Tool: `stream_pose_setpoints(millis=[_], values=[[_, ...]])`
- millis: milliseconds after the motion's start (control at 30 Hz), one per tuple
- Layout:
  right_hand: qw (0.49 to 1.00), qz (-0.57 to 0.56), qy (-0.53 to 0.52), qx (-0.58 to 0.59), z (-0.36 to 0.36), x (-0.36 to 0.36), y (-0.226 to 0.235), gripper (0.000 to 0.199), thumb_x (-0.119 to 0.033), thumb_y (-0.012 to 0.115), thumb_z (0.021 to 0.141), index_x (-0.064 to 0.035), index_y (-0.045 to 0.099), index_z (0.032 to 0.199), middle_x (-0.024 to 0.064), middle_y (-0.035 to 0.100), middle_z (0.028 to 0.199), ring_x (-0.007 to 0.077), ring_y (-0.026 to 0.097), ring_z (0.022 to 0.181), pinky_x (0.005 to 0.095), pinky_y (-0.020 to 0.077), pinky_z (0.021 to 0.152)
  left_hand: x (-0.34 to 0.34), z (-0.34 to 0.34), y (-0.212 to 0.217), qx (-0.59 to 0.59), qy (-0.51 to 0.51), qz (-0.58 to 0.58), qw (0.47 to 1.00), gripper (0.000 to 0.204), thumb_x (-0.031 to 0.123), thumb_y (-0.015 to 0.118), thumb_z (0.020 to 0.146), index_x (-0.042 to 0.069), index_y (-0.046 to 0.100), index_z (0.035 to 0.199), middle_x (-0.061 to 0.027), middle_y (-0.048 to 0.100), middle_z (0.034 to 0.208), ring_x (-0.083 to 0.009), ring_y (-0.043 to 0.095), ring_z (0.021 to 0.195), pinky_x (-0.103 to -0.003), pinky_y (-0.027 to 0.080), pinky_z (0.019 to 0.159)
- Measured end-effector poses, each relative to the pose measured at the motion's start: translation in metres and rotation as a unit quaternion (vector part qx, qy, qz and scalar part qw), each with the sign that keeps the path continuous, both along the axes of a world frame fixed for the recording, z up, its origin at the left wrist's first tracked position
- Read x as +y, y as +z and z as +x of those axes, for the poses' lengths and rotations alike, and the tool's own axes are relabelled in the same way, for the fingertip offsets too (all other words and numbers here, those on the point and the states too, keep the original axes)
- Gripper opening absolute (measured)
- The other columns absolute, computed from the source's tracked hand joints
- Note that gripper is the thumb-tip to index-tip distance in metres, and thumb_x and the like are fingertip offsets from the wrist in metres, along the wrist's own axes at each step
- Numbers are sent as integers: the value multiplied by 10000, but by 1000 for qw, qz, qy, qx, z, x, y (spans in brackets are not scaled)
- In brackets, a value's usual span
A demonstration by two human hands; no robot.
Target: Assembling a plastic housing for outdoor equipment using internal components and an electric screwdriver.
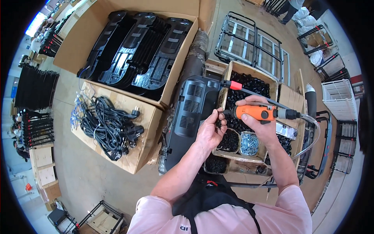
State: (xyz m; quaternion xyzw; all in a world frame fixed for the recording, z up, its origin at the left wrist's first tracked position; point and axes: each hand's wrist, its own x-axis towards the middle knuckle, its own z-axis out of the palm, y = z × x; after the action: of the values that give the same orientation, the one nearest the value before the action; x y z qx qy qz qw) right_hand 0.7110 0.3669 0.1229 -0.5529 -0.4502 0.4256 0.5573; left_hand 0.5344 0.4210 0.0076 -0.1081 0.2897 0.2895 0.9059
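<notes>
While the right hand (260,124) wraps its fingers closed around the orange pneumatic screwdriver (255,113) just right of the frame's centre, the left hand (208,132) pinches thumb and fingertips together at the tool's tip, where something small may sit, though it is too small to make out. The driver looks rigid and compact, with a hard plastic body that should grip well mid-barrel; the clear air hose (311,134) curling down from its rear end will likely tug a little, so holding it around the orange body seems soundest. Just left of the hands lies a long black plastic panel (191,113) with vent slots, probably light but awkward for its length. Under the hands a cardboard tray (230,154) holds black small parts and a cup of silvery screws (249,143). Further out, at left centre, an open box carries coiled black power cords (109,126), and the upper left holds a large carton of black moulded parts (136,50). Metal wire frames (253,45) lie at the upper right.
</notes>
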Motion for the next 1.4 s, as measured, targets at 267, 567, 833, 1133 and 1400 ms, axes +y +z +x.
stream_pose_setpoints(millis=[267, 567, 833, 1133, 1400], values=[[997, 14, -49, -60, 40, 73, -6, 493, -48, 797, 898, -12, 580, 1340, 166, 740, 1233, 224, 695, 1174, 398, 566, 1054, 35, 49, -10, 64, -24, 45, 997, 312, 294, 465, 1150, 35, 632, 1198, -88, 704, 980, -204, 711, 870, -343, 627, 745], [995, -1, -49, -87, 50, 119, -30, 421, -49, 817, 879, -18, 631, 1255, 96, 751, 1159, 159, 703, 1078, 344, 590, 969, 34, 47, -31, 70, -60, 70, 993, 275, 277, 605, 1096, 60, 670, 1250, -63, 733, 1086, -171, 717, 923, -303, 625, 748], [989, -25, -20, -146, 47, 127, -49, 395, -70, 816, 882, -46, 642, 1237, 77, 757, 1145, 145, 705, 1054, 336, 585, 946, 46, 39, -29, 79, -82, 120, 986, 302, 294, 541, 1127, 49, 669, 1247, -75, 748, 1080, -172, 728, 899, -295, 614, 722], [989, -23, -1, -144, 48, 135, -55, 307, -90, 812, 876, -48, 676, 1147, 75, 762, 1131, 148, 712, 1036, 340, 582, 932, 48, 40, -52, 136, -106, 222, 960, 351, 324, 471, 1152, 48, 596, 1329, -103, 758, 1119, -161, 703, 851, -279, 555, 662], [990, -24, 18, -135, 47, 137, -53, 313, -95, 814, 863, -50, 680, 1142, 78, 765, 1125, 151, 713, 1037, 343, 583, 934, 59, 40, -31, 135, -106, 197, 965, 289, 243, 377, 1174, 41, 541, 1299, -145, 741, 1203, -168, 703, 838, -284, 555, 657]])
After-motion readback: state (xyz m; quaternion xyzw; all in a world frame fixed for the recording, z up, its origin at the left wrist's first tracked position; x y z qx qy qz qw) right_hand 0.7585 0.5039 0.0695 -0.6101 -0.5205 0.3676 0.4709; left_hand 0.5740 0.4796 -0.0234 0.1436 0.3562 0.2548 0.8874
